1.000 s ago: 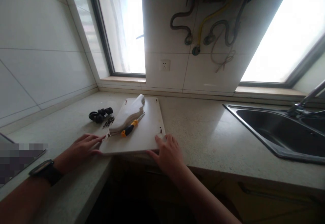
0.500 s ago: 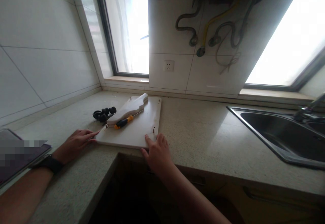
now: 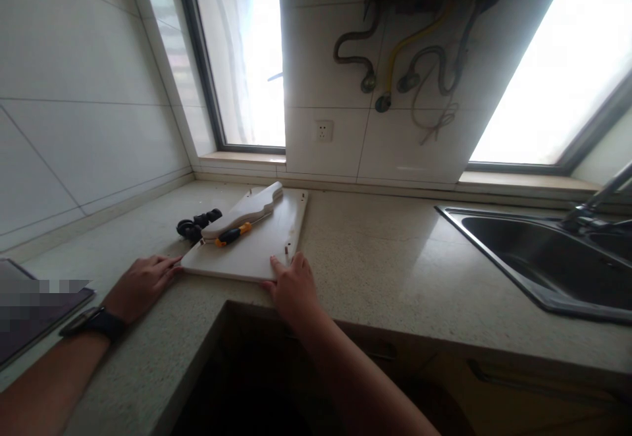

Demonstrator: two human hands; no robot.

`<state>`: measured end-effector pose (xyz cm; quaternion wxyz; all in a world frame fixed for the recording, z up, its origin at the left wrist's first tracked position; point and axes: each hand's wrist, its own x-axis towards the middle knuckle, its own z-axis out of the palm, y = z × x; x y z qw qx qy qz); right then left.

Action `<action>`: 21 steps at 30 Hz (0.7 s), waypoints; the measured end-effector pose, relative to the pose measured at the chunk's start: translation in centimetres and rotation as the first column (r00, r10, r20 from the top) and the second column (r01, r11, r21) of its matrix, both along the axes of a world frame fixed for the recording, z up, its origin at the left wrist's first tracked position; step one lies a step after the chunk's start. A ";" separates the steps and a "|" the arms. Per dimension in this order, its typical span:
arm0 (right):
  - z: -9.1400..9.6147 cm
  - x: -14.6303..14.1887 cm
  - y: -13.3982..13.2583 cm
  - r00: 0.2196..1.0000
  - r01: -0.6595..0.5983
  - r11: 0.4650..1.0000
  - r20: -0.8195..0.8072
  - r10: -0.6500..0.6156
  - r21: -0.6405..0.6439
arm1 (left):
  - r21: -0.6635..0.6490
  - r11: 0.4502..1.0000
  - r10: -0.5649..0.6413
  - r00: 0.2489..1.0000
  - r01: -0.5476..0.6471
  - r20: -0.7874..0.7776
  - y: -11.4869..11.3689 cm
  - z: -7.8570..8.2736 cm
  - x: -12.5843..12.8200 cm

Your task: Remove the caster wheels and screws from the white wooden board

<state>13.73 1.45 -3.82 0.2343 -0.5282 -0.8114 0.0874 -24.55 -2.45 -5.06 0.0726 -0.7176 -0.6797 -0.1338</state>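
Observation:
A flat white board (image 3: 261,245) lies on the speckled countertop (image 3: 385,258) in the corner. On it rest a curved white panel (image 3: 241,211) and a screwdriver (image 3: 233,233) with a yellow and black handle. My left hand (image 3: 141,281), a dark watch on its wrist, lies with fingers stretched against the board's near left corner. My right hand (image 3: 292,286) rests flat with its fingers on the board's near right corner, beside a small peg. Black caster wheels (image 3: 196,222) sit just left of the board.
A steel sink (image 3: 543,258) with a tap (image 3: 600,199) is set into the counter at the right. A dark flat device (image 3: 34,304) lies at the far left. The counter has a dark cut-out (image 3: 257,370) below my hands. Windows, a wall socket (image 3: 322,130) and hoses are behind.
Both hands have pushed the board away from the counter's front edge, further onto the counter towards the wall. The panel and screwdriver rode along on it.

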 end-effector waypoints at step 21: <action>0.3 20.4 -2.6 0.987 -0.094 0.989 -0.118 0.108 0.116 | 0.045 0.627 -0.767 0.627 0.778 -0.136 -3.8 2.2 23.3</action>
